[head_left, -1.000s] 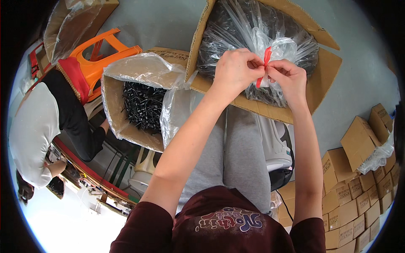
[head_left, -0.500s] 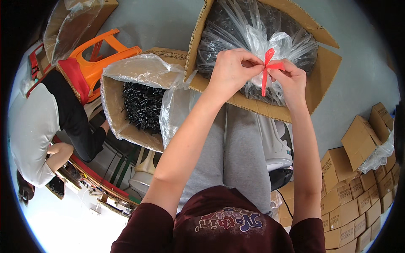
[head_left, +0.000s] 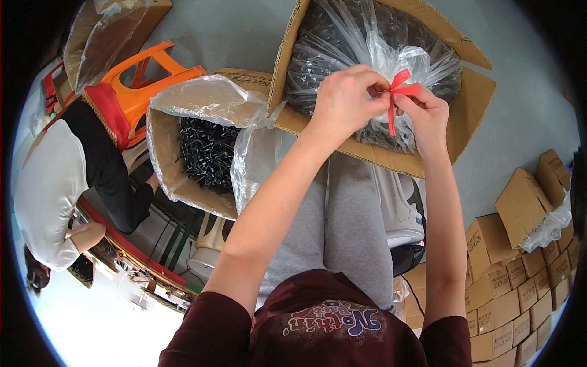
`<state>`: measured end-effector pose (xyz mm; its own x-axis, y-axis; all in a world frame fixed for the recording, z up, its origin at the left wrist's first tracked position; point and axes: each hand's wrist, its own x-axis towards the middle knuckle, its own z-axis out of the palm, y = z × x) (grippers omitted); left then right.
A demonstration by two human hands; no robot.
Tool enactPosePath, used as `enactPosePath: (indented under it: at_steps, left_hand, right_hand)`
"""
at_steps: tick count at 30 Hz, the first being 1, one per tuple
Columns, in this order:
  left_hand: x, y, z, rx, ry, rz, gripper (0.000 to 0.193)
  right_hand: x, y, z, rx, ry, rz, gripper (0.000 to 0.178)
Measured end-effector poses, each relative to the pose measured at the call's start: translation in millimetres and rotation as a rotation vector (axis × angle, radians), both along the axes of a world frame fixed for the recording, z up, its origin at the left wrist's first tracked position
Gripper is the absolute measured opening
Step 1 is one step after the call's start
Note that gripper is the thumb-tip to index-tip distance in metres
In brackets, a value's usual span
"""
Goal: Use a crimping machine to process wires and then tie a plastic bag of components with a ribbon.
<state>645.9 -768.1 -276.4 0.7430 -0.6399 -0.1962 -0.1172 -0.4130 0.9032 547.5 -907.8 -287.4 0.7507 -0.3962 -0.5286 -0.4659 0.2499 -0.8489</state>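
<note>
A red ribbon (head_left: 392, 116) is looped around the gathered neck of a clear plastic bag (head_left: 422, 60). The bag, filled with dark contents, sits inside an open cardboard box (head_left: 474, 113) in front of me. My left hand (head_left: 351, 101) pinches the ribbon from the left at its crossing. From the other side my right hand (head_left: 425, 113) is closed on the ribbon's right part, its thumb and fingertips pressed together. The two hands almost meet over the bag's neck. Part of the ribbon is hidden behind my fingers.
Left of the box stands a plastic-lined carton (head_left: 168, 147) holding many small black parts (head_left: 208, 153). Beyond it are an orange stool (head_left: 156, 64) and a person in a light top (head_left: 52, 189) bending at a bench. Stacked cardboard boxes (head_left: 507, 281) fill the right side.
Both hands have shifted slightly to the right with the ribbon. Its upper part now leans right as a loop. The person at left has moved an arm slightly.
</note>
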Motion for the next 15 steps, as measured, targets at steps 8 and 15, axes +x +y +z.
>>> enactPosePath:
  at_steps: [8,15]
  left_hand:
    - [22.7,7.2,-4.9,-0.011,0.314,-0.172,0.015]
    - [6.1,1.6,-13.0,0.103,0.252,-0.045,0.014]
  right_hand:
    - [-9.7,2.2,0.2,0.128,-0.016,-0.019,0.008]
    - [-8.8,4.8,-1.6,0.126,-0.031,-0.009,0.008]
